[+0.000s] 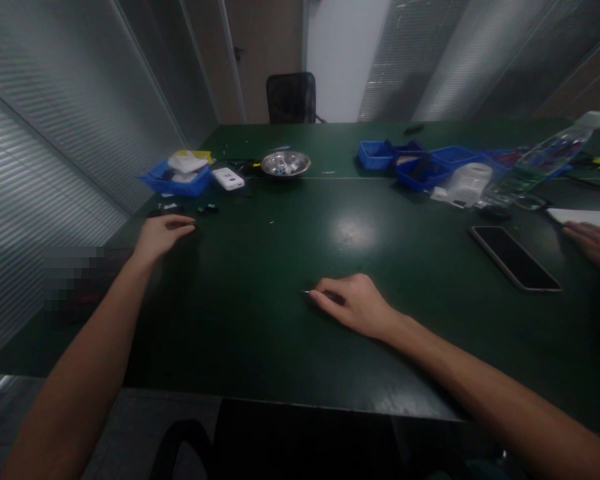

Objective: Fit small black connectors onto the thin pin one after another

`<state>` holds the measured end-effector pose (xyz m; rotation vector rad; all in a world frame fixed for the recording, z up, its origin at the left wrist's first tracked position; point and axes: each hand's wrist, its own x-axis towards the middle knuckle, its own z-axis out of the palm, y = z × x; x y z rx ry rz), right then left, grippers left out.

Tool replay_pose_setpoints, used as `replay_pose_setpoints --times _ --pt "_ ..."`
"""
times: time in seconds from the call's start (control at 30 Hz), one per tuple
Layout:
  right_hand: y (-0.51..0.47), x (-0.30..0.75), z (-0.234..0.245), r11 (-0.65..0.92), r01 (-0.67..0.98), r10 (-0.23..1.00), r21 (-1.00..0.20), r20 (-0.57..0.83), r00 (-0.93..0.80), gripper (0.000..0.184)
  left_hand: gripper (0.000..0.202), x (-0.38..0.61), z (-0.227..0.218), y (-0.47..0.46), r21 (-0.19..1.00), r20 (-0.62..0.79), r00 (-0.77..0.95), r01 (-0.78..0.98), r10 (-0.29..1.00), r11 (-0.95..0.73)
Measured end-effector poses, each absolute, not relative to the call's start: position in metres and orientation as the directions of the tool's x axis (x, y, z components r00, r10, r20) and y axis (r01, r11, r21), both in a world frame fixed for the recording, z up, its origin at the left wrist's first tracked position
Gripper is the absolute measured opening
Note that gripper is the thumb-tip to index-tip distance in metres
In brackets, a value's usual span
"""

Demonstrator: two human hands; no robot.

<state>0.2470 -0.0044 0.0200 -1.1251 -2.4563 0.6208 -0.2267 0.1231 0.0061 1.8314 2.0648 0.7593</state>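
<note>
My left hand [161, 235] reaches over the left part of the green table, thumb and forefinger pinched together. Whatever sits at those fingertips is too small and dark to make out. Just beyond it lie several small dark pieces [208, 209]. My right hand [357, 301] rests near the middle of the table, its fingers curled round a thin tool with a metal tip [305, 291]. Most of that tool is hidden in the hand, so its exact kind does not show.
Behind my left hand stand a blue tray [177, 181], a white device [229, 178] and a metal bowl [285, 165] of small parts. At right are blue bins [376, 155], a clear bottle [545, 163], a phone [515, 258] and another person's hand [595, 241].
</note>
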Motion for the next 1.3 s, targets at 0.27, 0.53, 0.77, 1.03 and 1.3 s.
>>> replay_pose_setpoints --times 0.27,0.53,0.77,1.03,1.3 --pt "-0.004 0.247 0.02 0.585 0.622 0.776 -0.521 0.135 -0.617 0.04 0.042 -0.233 -0.001 0.124 0.528 0.137 -0.235 0.839 0.962 0.13" --pt "-0.005 0.247 0.021 0.584 0.623 0.775 -0.521 0.127 -0.619 0.041 0.039 -0.239 -0.007 0.128 0.579 0.129 -0.267 0.802 0.955 0.146" --pt "-0.005 0.247 0.019 0.592 0.618 0.772 -0.517 0.143 -0.62 0.039 0.04 -0.238 -0.005 0.126 0.612 0.083 -0.329 0.762 0.941 0.213" --pt "-0.005 0.247 0.02 0.581 0.631 0.778 -0.515 0.123 -0.616 0.039 0.042 -0.24 -0.008 0.128 0.677 0.068 -0.332 0.708 0.941 0.201" --pt "-0.004 0.247 0.018 0.588 0.626 0.774 -0.513 0.129 -0.62 0.04 0.047 -0.244 -0.011 0.128 0.65 0.058 -0.312 0.733 0.948 0.201"
